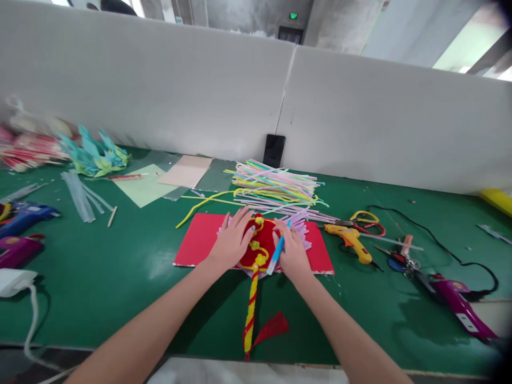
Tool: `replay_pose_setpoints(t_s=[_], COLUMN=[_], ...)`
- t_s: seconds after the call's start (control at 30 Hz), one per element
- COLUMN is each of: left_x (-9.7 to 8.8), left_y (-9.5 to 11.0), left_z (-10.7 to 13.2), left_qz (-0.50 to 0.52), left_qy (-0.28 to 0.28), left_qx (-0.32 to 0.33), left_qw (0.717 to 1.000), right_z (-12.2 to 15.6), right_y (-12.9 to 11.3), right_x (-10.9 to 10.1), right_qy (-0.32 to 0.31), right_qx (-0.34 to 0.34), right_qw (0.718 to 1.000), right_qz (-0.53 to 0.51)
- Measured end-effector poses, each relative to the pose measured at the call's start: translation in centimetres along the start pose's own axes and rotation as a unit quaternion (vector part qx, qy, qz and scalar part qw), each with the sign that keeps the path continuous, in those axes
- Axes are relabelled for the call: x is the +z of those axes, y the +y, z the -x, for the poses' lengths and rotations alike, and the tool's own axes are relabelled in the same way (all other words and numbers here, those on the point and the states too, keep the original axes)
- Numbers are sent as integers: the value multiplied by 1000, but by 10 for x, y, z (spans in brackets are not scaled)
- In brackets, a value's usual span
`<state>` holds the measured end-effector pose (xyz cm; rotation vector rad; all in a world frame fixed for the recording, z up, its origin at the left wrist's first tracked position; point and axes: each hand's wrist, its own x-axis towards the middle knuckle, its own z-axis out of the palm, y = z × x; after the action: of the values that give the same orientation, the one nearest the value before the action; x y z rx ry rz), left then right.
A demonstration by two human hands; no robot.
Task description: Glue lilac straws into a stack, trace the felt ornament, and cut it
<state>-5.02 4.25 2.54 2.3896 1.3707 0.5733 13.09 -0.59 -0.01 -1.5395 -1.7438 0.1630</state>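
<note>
A round red fan (245,258) with yellow flowers lies on a red board (196,242), its rim edged with short lilac strips (304,230). Its yellow handle (251,309), wound with a red spiral, points toward me and ends in a red tassel (274,327). My left hand (232,240) rests on the left side of the fan, fingers spread. Over the right side, my right hand (294,250) has its fingers closed around a blue pen (277,255), whose pale end points down toward me. The fingers cover part of the fan's rim.
Behind the board lies a pile of pastel pipe cleaners (280,184), with a phone (274,151) leaning on the partition. A yellow glue gun (352,241), scissors (366,221) and a purple tool (460,306) with a black cord lie right. Paper sheets (186,170) and glue sticks (78,196) lie left.
</note>
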Motion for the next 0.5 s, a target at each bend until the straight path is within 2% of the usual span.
replay_pose_setpoints(t_s=[0.07, 0.13, 0.2, 0.23, 0.37, 0.5], left_x=[0, 0, 0, 0, 0, 1], left_y=[-3, -8, -12, -13, -15, -18], left_z=[0, 1, 2, 2, 4, 5], left_qz=[6, 4, -11, -18, -37, -57], left_qy=[-11, -41, -69, -74, -98, -138], left_qx=[54, 116, 160, 168, 173, 171], left_qw=[998, 992, 985, 983, 979, 974], right_z=[2, 5, 7, 8, 7, 7], right_y=[6, 10, 11, 11, 11, 14], right_x=[-2, -4, -3, -3, -1, -3], right_qy=[-13, -8, -32, -45, -86, -119], right_qx=[-67, -126, -172, -175, -122, -111], right_qw=[998, 992, 985, 983, 989, 986], right_qz=[-1, 8, 14, 16, 25, 24])
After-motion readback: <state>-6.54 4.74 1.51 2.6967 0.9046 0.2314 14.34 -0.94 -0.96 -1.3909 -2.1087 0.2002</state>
